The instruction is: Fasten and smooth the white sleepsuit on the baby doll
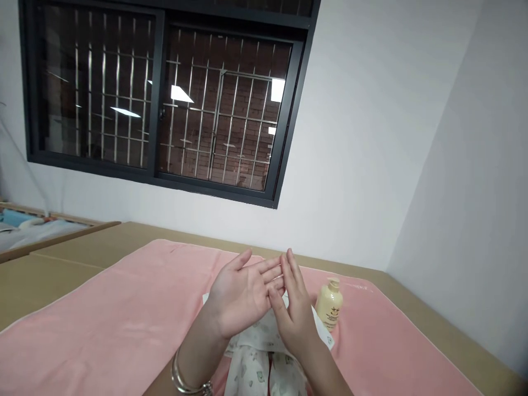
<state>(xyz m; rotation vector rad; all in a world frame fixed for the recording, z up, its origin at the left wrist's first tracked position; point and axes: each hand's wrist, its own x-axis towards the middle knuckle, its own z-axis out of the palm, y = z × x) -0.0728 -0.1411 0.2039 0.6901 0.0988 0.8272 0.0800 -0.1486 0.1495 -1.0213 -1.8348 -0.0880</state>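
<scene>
While our left hand is spread palm-up, fingers meeting our unclenched right hand, we've got the pump bottle upright, off to the right, way closer to that one.

Btl label txt too sm.

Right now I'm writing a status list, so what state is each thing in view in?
Left hand: open, palm up
Right hand: fingers straight, tips against the left hand's fingers
Bracelet: worn on the left wrist
Bottle: upright
Pink sheet: spread out, slightly wrinkled
Patterned cloth: partly hidden by the hands
Window: looks shut
</scene>
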